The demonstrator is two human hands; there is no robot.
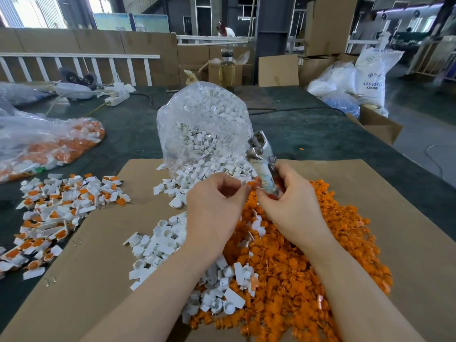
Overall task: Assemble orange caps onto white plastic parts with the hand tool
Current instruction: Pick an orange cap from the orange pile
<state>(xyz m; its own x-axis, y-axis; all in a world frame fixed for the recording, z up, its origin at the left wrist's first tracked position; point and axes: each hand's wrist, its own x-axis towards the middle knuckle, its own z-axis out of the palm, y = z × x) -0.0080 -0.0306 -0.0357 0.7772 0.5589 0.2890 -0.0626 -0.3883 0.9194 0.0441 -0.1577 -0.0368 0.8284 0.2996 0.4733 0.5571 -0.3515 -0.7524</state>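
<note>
My left hand (217,203) pinches a small white plastic part with an orange cap (249,184) at its fingertips. My right hand (290,203) grips the metal hand tool (260,156), whose head points up and away. The two hands meet above a big heap of loose orange caps (308,262) on a cardboard sheet (98,280). Loose white parts (158,245) lie left of the caps and under my left forearm. A clear bag of white parts (204,127) stands open just behind my hands.
A pile of assembled white-and-orange pieces (56,213) lies at the left on the dark table (320,134). Beyond it lies a clear bag with orange and white pieces (49,144). A bottle (227,70), a power strip (117,97), boxes and sacks stand further back.
</note>
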